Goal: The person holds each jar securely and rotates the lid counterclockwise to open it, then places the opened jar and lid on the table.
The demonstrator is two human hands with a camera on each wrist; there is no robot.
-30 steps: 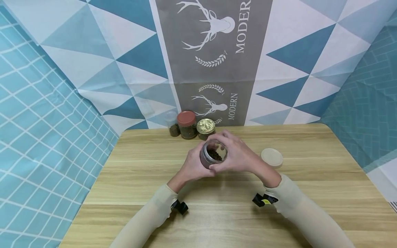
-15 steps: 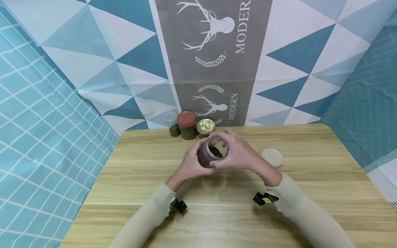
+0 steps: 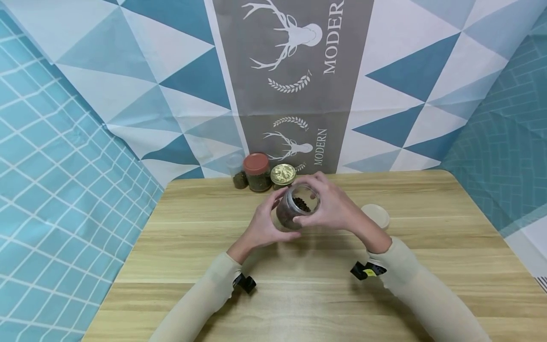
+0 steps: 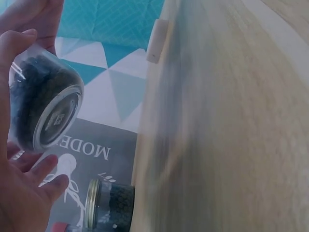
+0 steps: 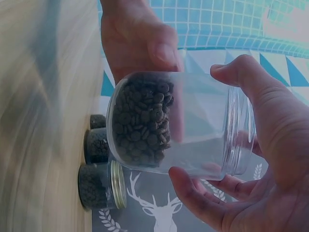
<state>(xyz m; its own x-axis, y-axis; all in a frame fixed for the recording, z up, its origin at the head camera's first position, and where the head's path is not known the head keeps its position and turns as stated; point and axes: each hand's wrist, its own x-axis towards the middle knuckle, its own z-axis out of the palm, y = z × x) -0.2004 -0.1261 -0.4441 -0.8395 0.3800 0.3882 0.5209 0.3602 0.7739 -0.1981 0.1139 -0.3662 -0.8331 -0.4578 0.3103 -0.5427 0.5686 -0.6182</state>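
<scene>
A clear jar (image 3: 285,213), its mouth uncovered, is held tilted above the table. Small dark, bean-like pieces (image 5: 140,121) fill roughly its lower half. My right hand (image 3: 333,204) grips it near the threaded rim, thumb on one side and fingers on the other. Around the jar's lower part, my left hand (image 3: 258,225) is spread in a loose curve, its thumb apart from the glass. In the left wrist view the jar's round base shows beside the left fingers (image 4: 53,186). Whether any left finger touches the glass, I cannot tell.
A pale round lid (image 3: 376,216) lies on the wooden table (image 3: 192,247), right of the hands. Against the back wall stand a small clear container (image 3: 240,179), a red-lidded jar (image 3: 257,166) and a gold-lidded jar (image 3: 283,175), all with dark contents.
The right hand has moved slightly right and up with the jar, which leans more. The left hand's grasp has loosened, and a gap has opened between its thumb and the jar.
</scene>
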